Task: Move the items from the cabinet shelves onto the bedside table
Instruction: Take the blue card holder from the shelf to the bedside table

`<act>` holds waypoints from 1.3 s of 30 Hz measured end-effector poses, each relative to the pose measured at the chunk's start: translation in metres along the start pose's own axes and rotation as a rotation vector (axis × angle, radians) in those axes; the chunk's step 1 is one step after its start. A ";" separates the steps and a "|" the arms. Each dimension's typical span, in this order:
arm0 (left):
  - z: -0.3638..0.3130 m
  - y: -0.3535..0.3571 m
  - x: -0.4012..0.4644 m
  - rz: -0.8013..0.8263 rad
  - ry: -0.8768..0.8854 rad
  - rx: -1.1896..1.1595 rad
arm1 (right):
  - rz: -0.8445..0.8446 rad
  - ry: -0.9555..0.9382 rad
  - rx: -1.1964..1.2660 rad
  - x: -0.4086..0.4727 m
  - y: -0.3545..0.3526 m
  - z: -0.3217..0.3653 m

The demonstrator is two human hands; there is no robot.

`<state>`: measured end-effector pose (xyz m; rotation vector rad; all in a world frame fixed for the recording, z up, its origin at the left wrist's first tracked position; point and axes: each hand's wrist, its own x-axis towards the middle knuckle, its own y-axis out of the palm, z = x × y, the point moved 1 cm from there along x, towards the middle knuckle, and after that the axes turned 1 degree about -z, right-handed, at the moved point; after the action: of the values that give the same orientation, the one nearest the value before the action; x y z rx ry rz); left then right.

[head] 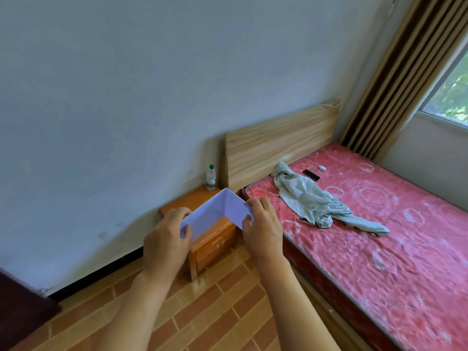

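Head view: white box [217, 211] held in the air with one corner pointing away, over the near edge of the orange bedside table [188, 201]. Left hand [167, 243] gripping the left wall, thumb inside, fingers curled round the outside. Right hand [263, 229] gripping the right wall the same way, thumb on the inner face. Clear bottle with green cap [210, 177] upright at the table's far corner, beside the wooden headboard [278, 145]. To the right, bed with red patterned mattress [379, 236], bearing a crumpled grey garment [311, 201], a dark phone [312, 175] and a small white object [322, 168]. Striped curtain [395, 79] far right.
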<state>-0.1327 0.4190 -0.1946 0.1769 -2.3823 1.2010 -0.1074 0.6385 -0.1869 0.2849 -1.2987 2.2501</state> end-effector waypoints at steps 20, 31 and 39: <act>0.157 0.045 0.194 0.071 0.053 -0.137 | 0.055 0.110 -0.085 0.158 0.155 0.084; 0.196 0.133 0.292 0.092 -0.078 -0.021 | 0.179 0.103 0.001 0.265 0.251 0.036; 0.204 0.208 0.358 0.138 -0.154 0.087 | 0.262 0.143 0.080 0.339 0.322 -0.014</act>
<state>-0.5853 0.4178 -0.2856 0.1390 -2.5110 1.4021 -0.5636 0.6336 -0.2888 -0.0214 -1.2322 2.4928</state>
